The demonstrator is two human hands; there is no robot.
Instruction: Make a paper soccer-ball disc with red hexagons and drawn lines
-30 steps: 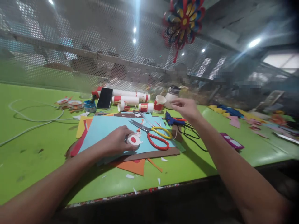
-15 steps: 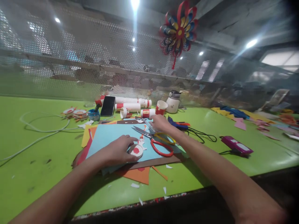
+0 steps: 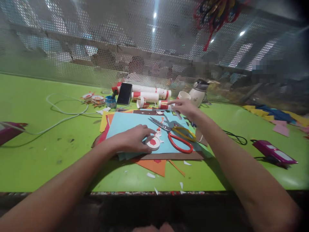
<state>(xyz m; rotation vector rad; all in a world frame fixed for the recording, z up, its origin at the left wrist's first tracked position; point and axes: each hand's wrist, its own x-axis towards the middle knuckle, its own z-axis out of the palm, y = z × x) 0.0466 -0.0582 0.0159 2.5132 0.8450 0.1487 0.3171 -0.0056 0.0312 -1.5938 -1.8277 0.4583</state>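
Note:
My left hand [image 3: 136, 138] rests on light-blue paper [image 3: 120, 120], its thumb and fingers curled around the edge of a white disc [image 3: 153, 142] with a red hexagon on top. My right hand [image 3: 187, 108] reaches over the far edge of the paper stack, index finger stretched toward a short red-and-white paper tube [image 3: 163, 104]. A greyish piece shows under that hand; I cannot make out what it is. Scissors [image 3: 180, 142] with one red and one yellow handle lie between the hands, blades parted. Small white and orange scraps [image 3: 159, 131] lie beside the disc.
Behind the paper are a phone [image 3: 124, 93], a blue jar [image 3: 110, 101], longer white-and-red tubes [image 3: 146, 96], a cup [image 3: 183, 95] and a flask [image 3: 198, 93]. A white cable [image 3: 65, 119] curves at left. A purple device [image 3: 274, 153] lies at right. Paper scraps lie near the table's front edge.
The camera view has tilted down and turned left. My right hand has lifted off the spot near the scissors and its index finger now extends. My left hand stays at the disc.

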